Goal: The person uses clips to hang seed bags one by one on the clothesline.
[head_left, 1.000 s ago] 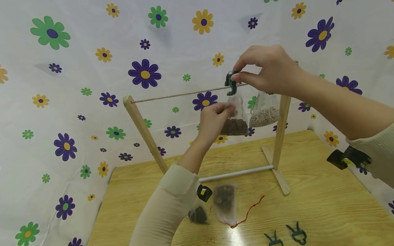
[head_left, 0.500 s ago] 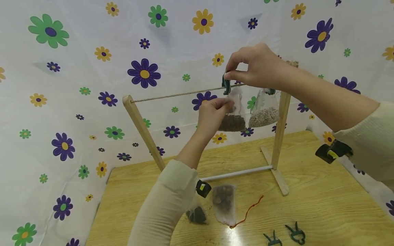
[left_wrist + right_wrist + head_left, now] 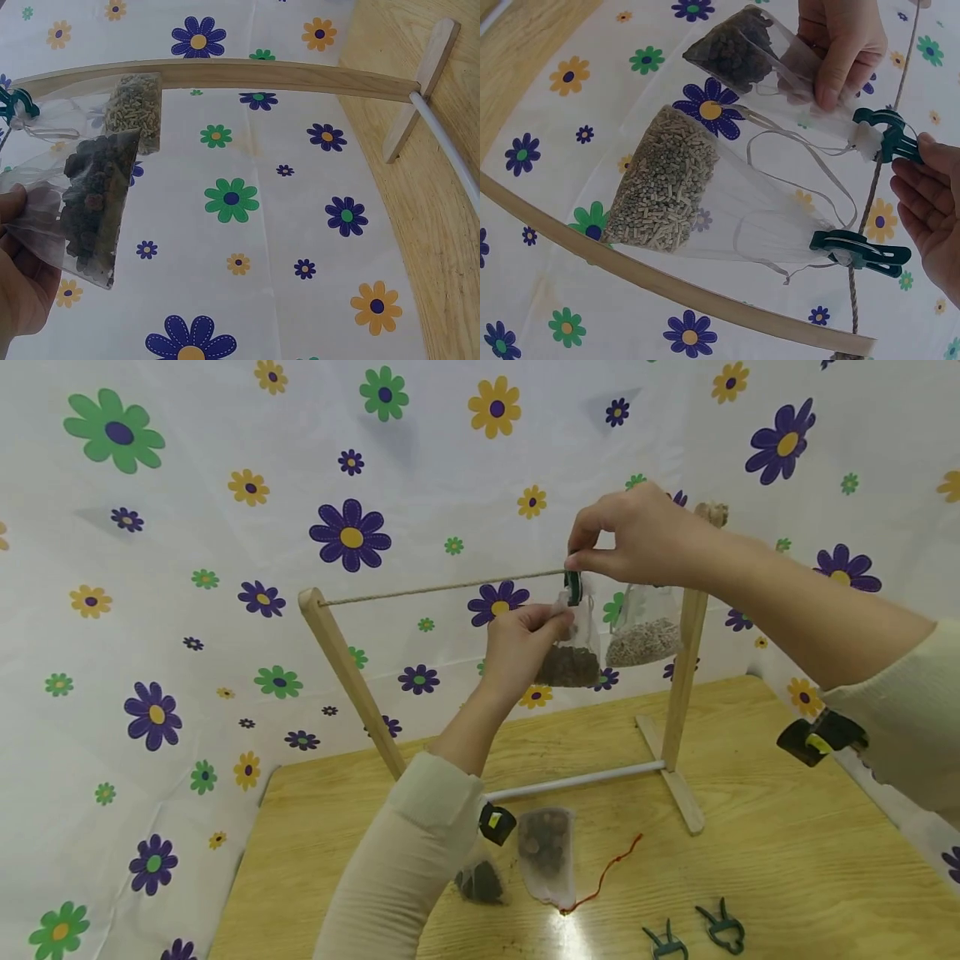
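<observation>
My left hand (image 3: 521, 643) pinches the upper part of a sheer drawstring bag (image 3: 572, 668) with dark, lumpy contents. At the rope (image 3: 450, 587), my right hand (image 3: 645, 535) holds a dark green clip (image 3: 885, 133) by its handle end. The clip's jaws sit over the gathered neck of this bag, beside the rope, in the right wrist view. To the right hangs a second sheer bag (image 3: 664, 184) of pale pellets, held at the rope by another green clip (image 3: 859, 251). In the left wrist view the dark-filled bag (image 3: 97, 206) is tilted and partly covers the pellet bag (image 3: 135, 112).
The wooden frame (image 3: 678, 693) with a white lower bar (image 3: 577, 782) stands on the table (image 3: 787, 793). In front lie a bag of round brown pieces (image 3: 546, 852) with a red string (image 3: 611, 868), a dark-filled bag (image 3: 482, 881) and two green clips (image 3: 723, 928). Flowered cloth hangs behind.
The right hand, with the clip, shifts left, then back right and down onto the bag's neck. The left hand has raised the bag slightly and lowered it a little again.
</observation>
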### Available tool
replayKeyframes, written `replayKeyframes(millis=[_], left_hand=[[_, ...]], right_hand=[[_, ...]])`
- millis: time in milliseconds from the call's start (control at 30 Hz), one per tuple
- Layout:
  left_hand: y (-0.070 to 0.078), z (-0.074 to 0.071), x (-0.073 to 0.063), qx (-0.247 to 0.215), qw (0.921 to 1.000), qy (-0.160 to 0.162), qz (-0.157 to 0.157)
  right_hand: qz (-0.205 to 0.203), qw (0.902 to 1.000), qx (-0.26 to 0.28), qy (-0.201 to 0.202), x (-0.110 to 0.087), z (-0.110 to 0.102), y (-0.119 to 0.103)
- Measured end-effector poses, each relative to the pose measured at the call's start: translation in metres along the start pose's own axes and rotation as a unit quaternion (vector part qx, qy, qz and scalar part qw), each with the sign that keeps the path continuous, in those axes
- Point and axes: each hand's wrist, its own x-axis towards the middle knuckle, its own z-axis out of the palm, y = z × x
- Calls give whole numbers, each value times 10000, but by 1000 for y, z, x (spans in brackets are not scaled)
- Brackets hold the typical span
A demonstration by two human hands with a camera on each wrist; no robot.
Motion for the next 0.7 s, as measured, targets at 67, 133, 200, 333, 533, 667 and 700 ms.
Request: replayKeyframes(millis=[67, 133, 200, 333, 533, 667, 700], left_hand=[[0, 1, 0, 12, 10000, 12, 15], [1, 2, 1, -6, 10000, 15, 21], [2, 2, 1, -42, 10000, 25, 20], [2, 2, 2, -76, 9999, 46, 63], [1, 2, 5, -136, 9998, 129, -4], [2, 3, 8, -243, 9995, 178, 34], [2, 3, 8, -266, 9995, 179, 55]], right_hand=[[-43, 10000, -12, 45, -1, 1, 2], [-60, 10000, -13, 59, -1, 1, 2], [-71, 10000, -8, 50, 0, 1, 3], [-120, 9999, -12, 20, 1, 2, 4], [-20, 10000, -71, -44, 4, 1, 3], [67, 9999, -127, -31, 6, -2, 2], [75, 9999, -141, -31, 6, -2, 2]])
